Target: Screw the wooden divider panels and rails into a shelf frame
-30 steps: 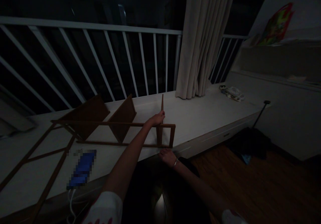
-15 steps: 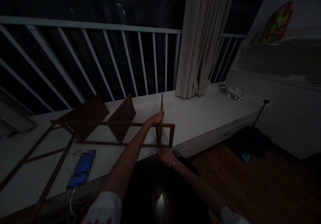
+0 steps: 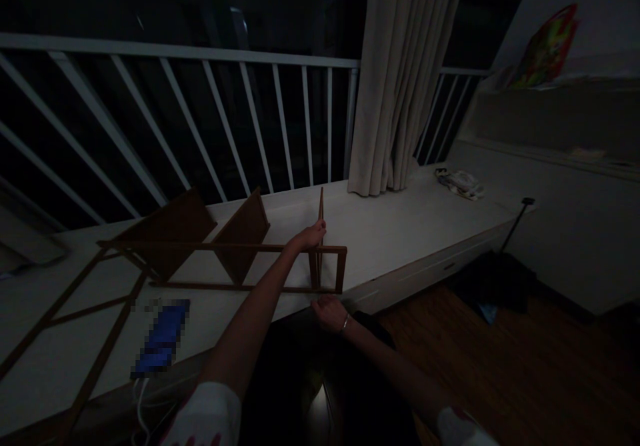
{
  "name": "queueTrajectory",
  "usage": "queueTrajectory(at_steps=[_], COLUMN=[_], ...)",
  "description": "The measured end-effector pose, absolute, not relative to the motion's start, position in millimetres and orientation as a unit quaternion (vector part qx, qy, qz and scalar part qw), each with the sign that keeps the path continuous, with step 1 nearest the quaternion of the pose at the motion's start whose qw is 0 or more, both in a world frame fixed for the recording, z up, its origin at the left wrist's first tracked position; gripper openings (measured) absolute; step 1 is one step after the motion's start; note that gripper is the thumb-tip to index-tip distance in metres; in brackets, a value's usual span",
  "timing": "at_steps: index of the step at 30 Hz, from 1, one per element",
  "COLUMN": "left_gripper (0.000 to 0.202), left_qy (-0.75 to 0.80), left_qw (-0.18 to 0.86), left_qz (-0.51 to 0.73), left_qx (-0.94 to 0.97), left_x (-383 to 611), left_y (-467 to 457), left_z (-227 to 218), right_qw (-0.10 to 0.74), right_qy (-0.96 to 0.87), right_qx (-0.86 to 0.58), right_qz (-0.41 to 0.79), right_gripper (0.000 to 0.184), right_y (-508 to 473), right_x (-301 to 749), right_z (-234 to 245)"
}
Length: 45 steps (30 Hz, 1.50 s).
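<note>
A wooden shelf frame (image 3: 225, 249) lies on its side on a white window ledge (image 3: 390, 233), with brown boards slanting up from it. My left hand (image 3: 311, 236) is closed round a thin upright wooden board (image 3: 321, 216) at the frame's right end. My right hand (image 3: 327, 313), a bracelet on its wrist, is curled at the front lower corner of the frame by the ledge's edge; what its fingers hold is hidden in the dark.
A blue flat object (image 3: 163, 339) with a white cable lies on the ledge at the left. White railing bars (image 3: 250, 119) and a curtain (image 3: 400, 79) stand behind. A crumpled cloth (image 3: 460, 183) rests far right. Wooden floor (image 3: 500, 366) with a dark heap lies to the right.
My right hand has crept slightly left and up toward the frame's lower corner. My left hand stays on the upright board.
</note>
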<state>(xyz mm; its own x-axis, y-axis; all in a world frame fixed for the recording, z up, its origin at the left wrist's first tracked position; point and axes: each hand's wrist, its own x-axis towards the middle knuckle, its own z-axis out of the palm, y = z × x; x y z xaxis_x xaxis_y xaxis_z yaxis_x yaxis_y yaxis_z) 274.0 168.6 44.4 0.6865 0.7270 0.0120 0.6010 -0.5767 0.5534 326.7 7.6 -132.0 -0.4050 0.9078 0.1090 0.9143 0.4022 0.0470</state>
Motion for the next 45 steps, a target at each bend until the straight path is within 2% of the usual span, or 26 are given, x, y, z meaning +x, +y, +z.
queueTrajectory(at_steps=[3,11,23,32,45], left_gripper=[0.026,0.025,0.026,0.023,0.023], left_qy=[0.369,0.364,0.359,0.362,0.359], left_qw=[0.266,0.278,0.270,0.265,0.277], left_qz=[0.132,0.134,0.133,0.139,0.139], left_qx=[0.881,0.879,0.884,0.883,0.880], left_x=[273,272,271,272,271], left_y=[167,168,171,168,169], left_z=[46,45,43,46,44], right_qw=[0.039,0.016,0.008,-0.022,0.016], right_qy=[-0.841,-0.839,-0.835,-0.826,-0.809], right_qx=[-0.538,-0.544,-0.550,-0.563,-0.588], right_qz=[-0.041,-0.011,0.030,0.006,0.005], right_gripper=[0.040,0.029,0.039,0.024,0.024], right_y=[7,6,9,7,-1], right_x=[327,324,343,337,337], right_z=[-129,-121,-133,-123,-120])
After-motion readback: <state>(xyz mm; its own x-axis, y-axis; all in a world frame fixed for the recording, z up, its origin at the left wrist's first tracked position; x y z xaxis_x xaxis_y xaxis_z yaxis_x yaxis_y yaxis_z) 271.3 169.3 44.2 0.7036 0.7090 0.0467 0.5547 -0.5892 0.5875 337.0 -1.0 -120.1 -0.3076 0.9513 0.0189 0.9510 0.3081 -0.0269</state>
